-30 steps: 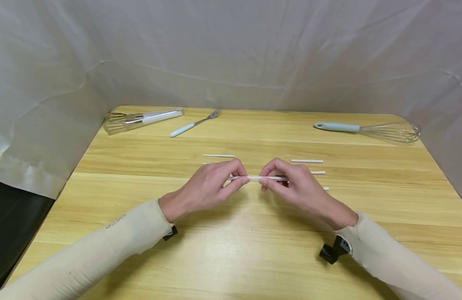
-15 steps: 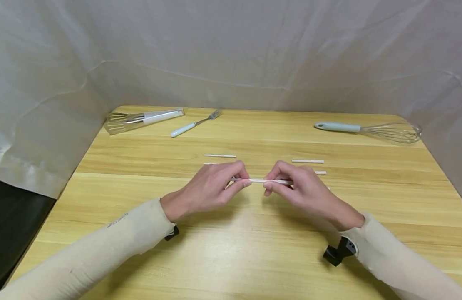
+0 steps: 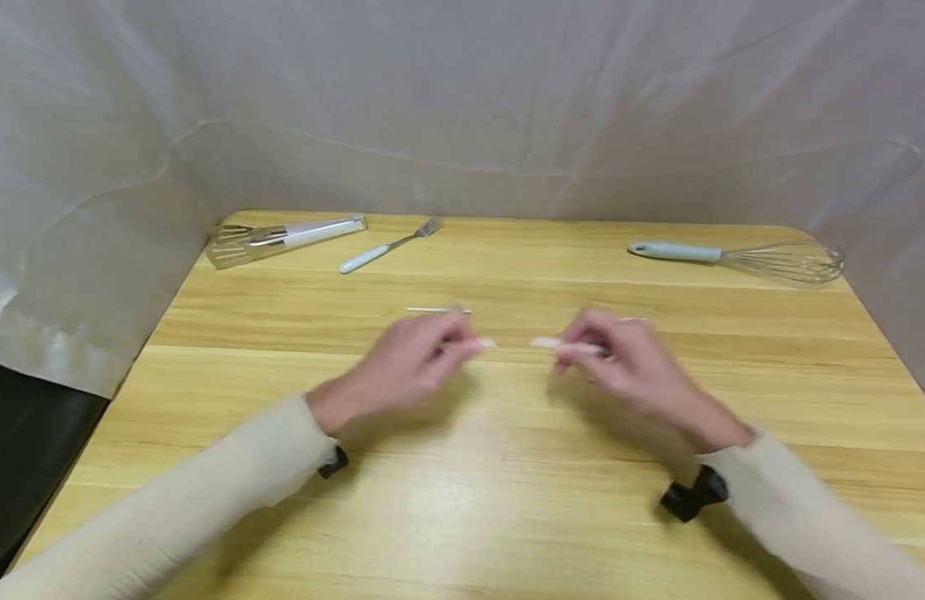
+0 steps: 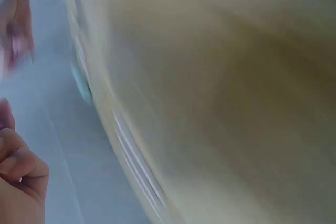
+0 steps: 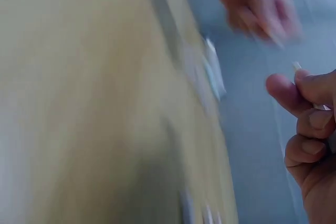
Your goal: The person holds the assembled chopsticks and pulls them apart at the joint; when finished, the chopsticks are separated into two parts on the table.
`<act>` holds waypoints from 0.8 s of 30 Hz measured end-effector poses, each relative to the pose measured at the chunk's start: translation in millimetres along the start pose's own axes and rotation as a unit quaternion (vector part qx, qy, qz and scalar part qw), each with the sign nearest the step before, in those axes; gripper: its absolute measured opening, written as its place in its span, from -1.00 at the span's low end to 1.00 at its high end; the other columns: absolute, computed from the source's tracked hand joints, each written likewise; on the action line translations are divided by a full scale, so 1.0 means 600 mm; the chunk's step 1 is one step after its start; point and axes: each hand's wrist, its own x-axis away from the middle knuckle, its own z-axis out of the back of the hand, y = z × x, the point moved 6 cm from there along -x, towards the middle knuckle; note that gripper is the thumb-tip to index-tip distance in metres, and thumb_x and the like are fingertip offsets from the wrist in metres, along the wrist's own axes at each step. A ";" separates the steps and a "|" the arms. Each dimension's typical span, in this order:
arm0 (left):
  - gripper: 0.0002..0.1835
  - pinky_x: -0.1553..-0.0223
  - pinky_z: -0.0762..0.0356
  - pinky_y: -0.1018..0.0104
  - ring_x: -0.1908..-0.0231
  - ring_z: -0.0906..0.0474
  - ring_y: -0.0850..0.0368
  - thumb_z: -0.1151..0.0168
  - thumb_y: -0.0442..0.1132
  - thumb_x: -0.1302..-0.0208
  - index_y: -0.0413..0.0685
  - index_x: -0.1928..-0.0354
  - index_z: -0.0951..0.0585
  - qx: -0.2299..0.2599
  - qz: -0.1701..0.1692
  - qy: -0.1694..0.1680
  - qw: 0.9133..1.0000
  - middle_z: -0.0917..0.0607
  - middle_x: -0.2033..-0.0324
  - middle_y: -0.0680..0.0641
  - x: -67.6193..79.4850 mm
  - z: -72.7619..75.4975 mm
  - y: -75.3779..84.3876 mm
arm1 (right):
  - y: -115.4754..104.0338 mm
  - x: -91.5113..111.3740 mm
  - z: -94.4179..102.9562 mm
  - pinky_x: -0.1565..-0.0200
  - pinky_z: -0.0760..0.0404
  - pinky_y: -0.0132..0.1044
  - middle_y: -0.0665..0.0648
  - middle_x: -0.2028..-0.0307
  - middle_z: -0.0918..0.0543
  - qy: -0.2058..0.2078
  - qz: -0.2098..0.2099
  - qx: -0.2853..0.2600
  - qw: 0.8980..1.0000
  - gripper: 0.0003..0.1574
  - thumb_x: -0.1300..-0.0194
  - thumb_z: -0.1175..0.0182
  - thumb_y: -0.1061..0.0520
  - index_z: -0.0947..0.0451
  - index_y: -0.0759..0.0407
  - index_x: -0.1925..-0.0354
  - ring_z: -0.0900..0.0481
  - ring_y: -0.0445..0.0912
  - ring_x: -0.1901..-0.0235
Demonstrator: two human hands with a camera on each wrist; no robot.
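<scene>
In the head view my left hand (image 3: 410, 358) pinches a piece of thin white stick (image 3: 488, 342), whose end shows past the fingertips. Opposite it, my right hand (image 3: 620, 354) pinches another white stick piece (image 3: 543, 342) between thumb and fingers. A gap separates the two ends, and both hands are blurred above the table. Behind the left hand lies a short white stick (image 3: 438, 310); another white stick (image 3: 632, 319) partly shows behind the right hand. In the right wrist view a pale stick tip (image 5: 297, 66) sticks out above the right thumb.
At the table's back left lie metal tongs (image 3: 286, 237) with white handles, and beside them a fork (image 3: 391, 246) with a pale blue handle. A whisk (image 3: 732, 257) lies at the back right. Grey cloth (image 3: 462, 100) hangs behind the wooden table (image 3: 492, 500).
The white stick that spanned both hands is now in two separate pieces, one in each hand. The hands have moved apart and slightly up in the head view.
</scene>
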 end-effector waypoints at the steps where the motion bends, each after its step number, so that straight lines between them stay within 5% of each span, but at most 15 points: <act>1: -0.88 0.46 -0.41 0.37 0.48 -0.40 0.21 -0.22 -0.20 -0.66 -0.05 0.13 -0.62 0.013 0.029 0.010 0.999 -0.63 0.42 -0.01 0.008 0.017 -0.017 | 0.013 0.010 0.022 0.56 -0.44 -0.38 -0.06 0.36 -0.84 0.014 -0.024 -0.001 1.000 -0.86 -0.46 -0.36 0.39 -0.66 0.18 0.15 -0.72 -0.22 0.45; 4: -0.87 0.46 -0.41 0.35 0.46 -0.43 0.12 -0.21 -0.18 -0.67 -0.06 0.10 -0.63 0.040 0.103 0.049 0.993 -0.66 0.37 -0.15 0.038 0.070 -0.065 | 0.054 0.045 0.087 0.47 -0.49 -0.37 -0.04 0.33 -0.85 0.050 -0.093 -0.010 0.994 -0.92 -0.52 -0.32 0.37 -0.63 0.26 0.09 -0.81 -0.22 0.33; 7: -0.86 0.40 -0.42 0.33 0.41 -0.43 0.08 -0.24 -0.12 -0.67 0.00 0.05 -0.67 0.036 0.132 0.054 0.989 -0.71 0.28 -0.15 0.054 0.095 -0.084 | 0.074 0.072 0.117 0.33 -0.60 -0.48 -0.06 0.26 -0.83 0.051 -0.119 0.010 0.992 -0.93 -0.55 -0.30 0.33 -0.62 0.26 0.04 -0.80 -0.30 0.25; 13: -0.88 0.24 -0.51 0.28 0.26 -0.51 0.09 -0.33 -0.08 -0.61 0.09 0.05 -0.76 0.007 0.107 0.027 0.994 -0.70 0.18 0.06 0.048 0.079 -0.085 | 0.078 0.090 0.107 0.10 -0.61 -0.63 -0.10 0.16 -0.76 0.051 -0.106 0.065 0.991 -0.85 -0.48 -0.41 0.28 -0.72 0.10 0.03 -0.71 -0.42 0.14; 17: -0.91 0.13 -0.58 0.26 0.17 -0.54 0.13 -0.35 -0.12 -0.59 0.10 0.05 -0.77 0.008 0.103 0.006 0.995 -0.70 0.12 0.09 0.045 0.064 -0.084 | 0.073 0.097 0.089 0.03 -0.54 -0.64 -0.07 0.19 -0.75 0.033 -0.084 0.091 0.992 -0.74 -0.41 -0.46 0.31 -0.75 -0.05 0.08 -0.66 -0.33 0.18; 24: -0.88 0.08 -0.58 0.24 0.14 -0.55 0.13 -0.32 -0.15 -0.61 0.08 -0.04 -0.76 0.013 0.109 -0.031 0.994 -0.70 0.09 0.10 0.045 0.043 -0.083 | 0.078 0.113 0.068 -0.09 -0.53 -0.63 -0.13 0.13 -0.74 -0.003 -0.105 0.086 0.991 -0.72 -0.39 -0.48 0.29 -0.77 -0.11 0.10 -0.66 -0.25 0.10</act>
